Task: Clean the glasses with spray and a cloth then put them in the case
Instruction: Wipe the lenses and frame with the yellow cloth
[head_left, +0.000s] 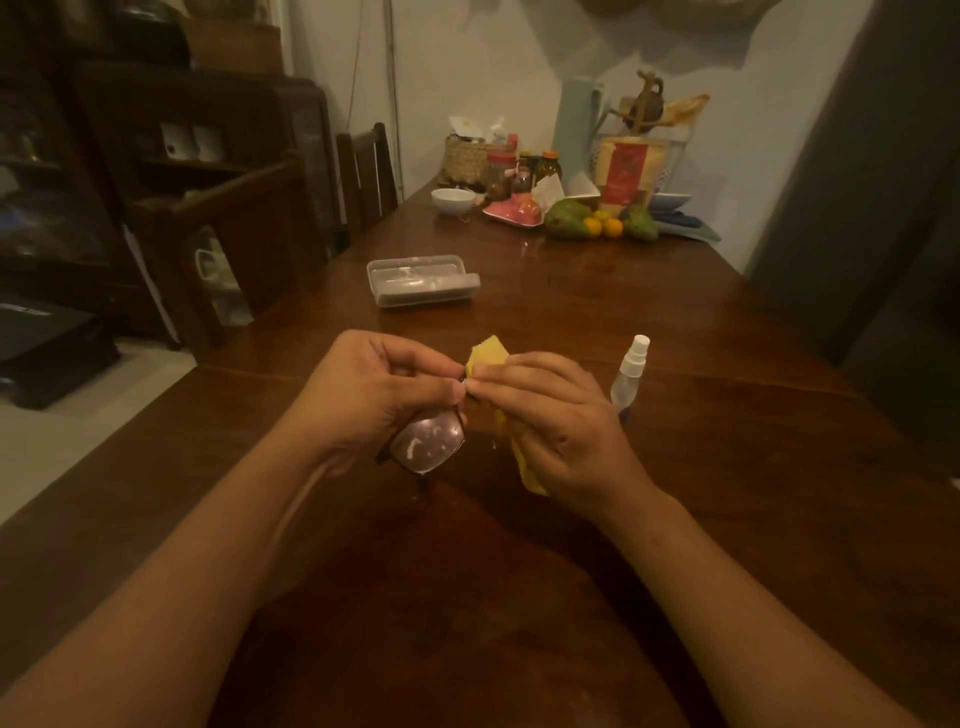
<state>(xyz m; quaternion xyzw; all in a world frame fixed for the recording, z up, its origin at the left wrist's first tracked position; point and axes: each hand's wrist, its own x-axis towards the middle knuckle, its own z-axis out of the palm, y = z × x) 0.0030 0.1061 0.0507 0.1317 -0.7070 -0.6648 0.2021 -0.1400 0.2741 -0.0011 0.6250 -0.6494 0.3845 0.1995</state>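
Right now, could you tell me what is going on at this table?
A person is cleaning a pair of glasses. The left hand holds them, while the right hand pinches a yellow cloth onto them. The spray bottle stands on the table beside the right hand, and the clear case lies farther back.

Wooden table (675, 322) bears case (422, 281); spray bottle (629, 376); fruit (597, 221).

On the near side of the case (422, 281) a strip of bare bench (545, 312) gives open passage, the upright spray bottle (629, 375) blocks the route nearer and to the right of the case, and a bowl (453, 200), jars (498, 174) and fruit (597, 221) crowd the bench well beyond the case.
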